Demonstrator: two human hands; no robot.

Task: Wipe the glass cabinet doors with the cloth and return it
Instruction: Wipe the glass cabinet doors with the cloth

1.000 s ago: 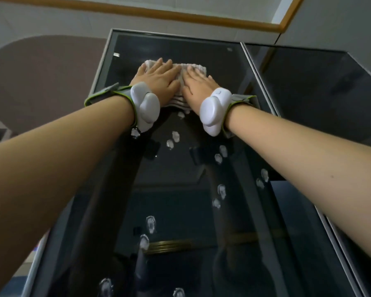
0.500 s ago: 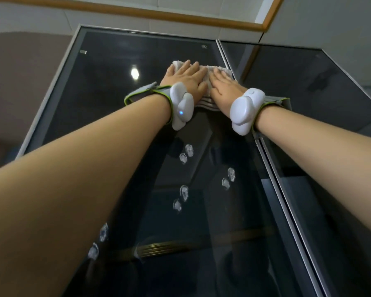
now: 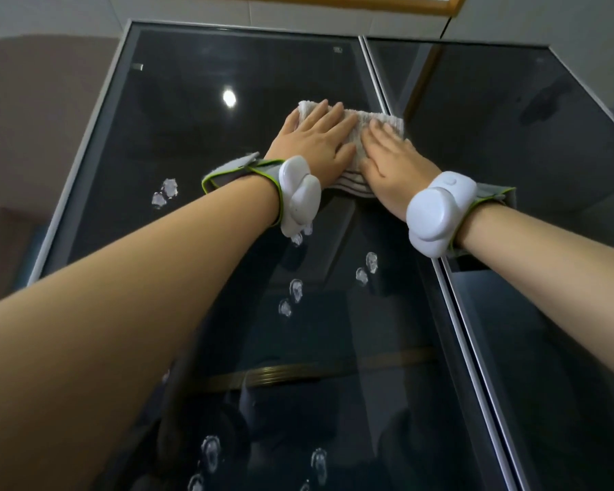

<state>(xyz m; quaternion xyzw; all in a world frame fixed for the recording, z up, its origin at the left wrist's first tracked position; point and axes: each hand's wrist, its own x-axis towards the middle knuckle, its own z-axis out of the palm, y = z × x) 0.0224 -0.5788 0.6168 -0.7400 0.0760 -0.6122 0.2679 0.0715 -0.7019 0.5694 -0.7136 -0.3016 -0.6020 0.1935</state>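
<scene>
A white ribbed cloth (image 3: 364, 131) lies flat against the left glass cabinet door (image 3: 178, 136), high up near its right edge. My left hand (image 3: 312, 143) and my right hand (image 3: 394, 161) both press on it side by side, fingers spread flat. The cloth's right end reaches the silver frame (image 3: 451, 295) between the two doors. The right glass door (image 3: 511, 136) is dark and untouched by either hand. Both wrists carry white trackers on grey straps.
Several small clear hook-like pieces (image 3: 296, 290) are stuck to the left door below my hands. A ceiling light reflects in the glass (image 3: 229, 98). A wooden trim (image 3: 387, 3) runs along the wall above the cabinet.
Both hands have slid the cloth to the right across the left door, from its upper middle to the frame between the doors. They still press on it together.
</scene>
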